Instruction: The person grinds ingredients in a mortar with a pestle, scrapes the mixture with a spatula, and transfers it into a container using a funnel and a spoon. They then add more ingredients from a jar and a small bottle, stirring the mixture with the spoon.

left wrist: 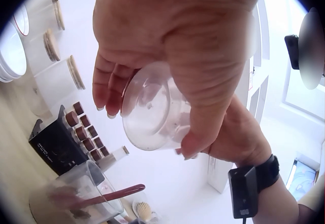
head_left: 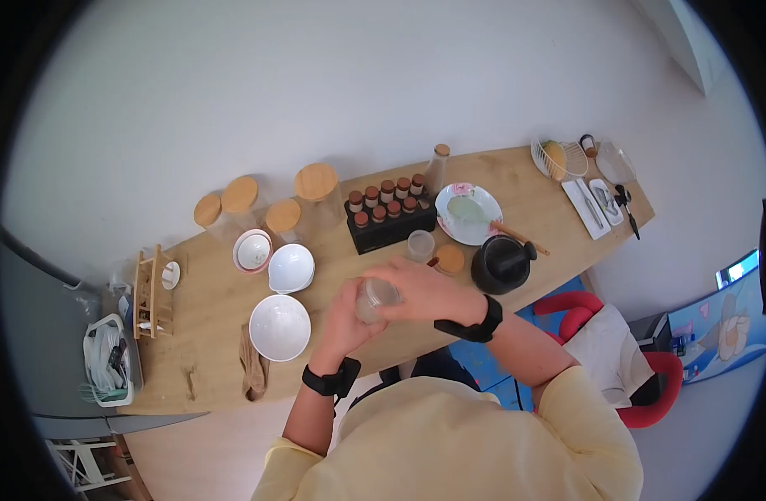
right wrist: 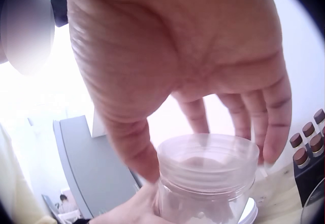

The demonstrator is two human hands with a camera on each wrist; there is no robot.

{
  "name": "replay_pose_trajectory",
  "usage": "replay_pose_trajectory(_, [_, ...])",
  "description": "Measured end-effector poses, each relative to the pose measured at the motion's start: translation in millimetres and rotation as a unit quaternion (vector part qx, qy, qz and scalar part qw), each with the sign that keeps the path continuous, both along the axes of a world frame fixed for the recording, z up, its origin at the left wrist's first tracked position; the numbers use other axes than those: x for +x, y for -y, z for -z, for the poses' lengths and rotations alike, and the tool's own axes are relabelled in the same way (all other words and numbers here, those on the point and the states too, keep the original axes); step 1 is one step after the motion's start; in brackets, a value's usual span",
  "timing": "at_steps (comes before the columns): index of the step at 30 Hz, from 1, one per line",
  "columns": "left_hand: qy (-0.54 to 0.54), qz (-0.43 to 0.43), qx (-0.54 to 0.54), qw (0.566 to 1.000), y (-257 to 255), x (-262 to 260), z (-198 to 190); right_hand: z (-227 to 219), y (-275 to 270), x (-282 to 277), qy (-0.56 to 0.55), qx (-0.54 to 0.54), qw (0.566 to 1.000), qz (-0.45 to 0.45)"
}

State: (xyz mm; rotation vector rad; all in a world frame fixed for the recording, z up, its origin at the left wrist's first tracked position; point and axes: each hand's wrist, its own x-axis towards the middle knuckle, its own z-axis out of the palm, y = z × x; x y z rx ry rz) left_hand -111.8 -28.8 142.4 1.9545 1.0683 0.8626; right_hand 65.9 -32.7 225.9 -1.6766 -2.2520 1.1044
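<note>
Between the two hands is a small clear jar (head_left: 379, 299), held above the table's front part. The left hand (head_left: 341, 327) grips its side, with the thumb and fingers round the wall in the left wrist view, where the jar's base (left wrist: 150, 107) faces the camera. The right hand (head_left: 429, 290) comes over it from the other side. In the right wrist view, the right hand's (right wrist: 177, 56) thumb and fingers surround the jar's ridged top (right wrist: 208, 163). Whether a clear lid is on it, I cannot tell.
Behind the hands stand a black rack (head_left: 391, 230) of small bottles, a clear cup (head_left: 420, 244) and a wooden lid (head_left: 449, 260). White bowls (head_left: 280, 327) and a brown cloth (head_left: 252, 367) lie left; a black mortar (head_left: 500, 265) and floral plate (head_left: 469, 214) are right.
</note>
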Motion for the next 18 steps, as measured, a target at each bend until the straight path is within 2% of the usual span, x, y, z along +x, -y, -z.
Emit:
replay_pose_trajectory(2, [0.005,0.001,0.004,1.000,-2,-3,0,6,3,3,-0.151,0.140,0.977,-0.061])
replay_pose_trajectory(3, [0.006,0.004,0.012,1.000,-3,-4,2,8,5,0,-0.117,0.186,0.975,-0.032])
replay_pose_trajectory(4, [0.008,0.007,0.021,1.000,-2,-6,4,4,8,-3,-0.118,0.185,0.975,-0.029])
replay_pose_trajectory(6, [-0.001,0.012,0.010,1.000,-3,-7,4,-8,7,-7,-0.034,0.061,0.997,-0.021])
replay_pose_trajectory(7, [-0.008,0.013,0.002,1.000,-5,-8,4,-9,4,-4,-0.033,0.064,0.997,-0.017])
replay_pose_trajectory(8, [-0.008,0.016,0.003,1.000,-6,-13,7,-9,4,4,-0.046,0.201,0.977,-0.055])
replay_pose_trajectory(9, [0.066,0.043,-0.061,0.995,-8,-18,13,-11,5,15,-0.055,0.333,0.937,-0.092])
replay_pose_trajectory(10, [0.143,0.071,-0.118,0.980,-14,-19,17,-23,6,27,-0.112,0.329,0.937,-0.030])
replay_pose_trajectory(11, [0.146,0.075,-0.112,0.980,-17,-20,24,-33,9,41,-0.170,0.323,0.930,0.033])
replay_pose_trajectory(12, [0.188,0.054,-0.146,0.970,-15,-22,34,-29,14,55,-0.280,0.263,0.910,0.157])
replay_pose_trajectory(14, [0.236,0.030,-0.183,0.954,-11,-24,44,0,18,86,-0.369,0.247,0.842,0.306])
replay_pose_trajectory(15, [0.261,0.022,-0.181,0.948,-7,-23,46,29,18,106,-0.364,0.244,0.847,0.301])
replay_pose_trajectory(17, [0.277,0.016,-0.176,0.944,0,-22,47,102,25,131,-0.174,0.184,0.893,0.373])
replay_pose_trajectory(18, [0.253,0.009,-0.167,0.953,3,-20,47,119,33,127,-0.103,0.177,0.905,0.371])
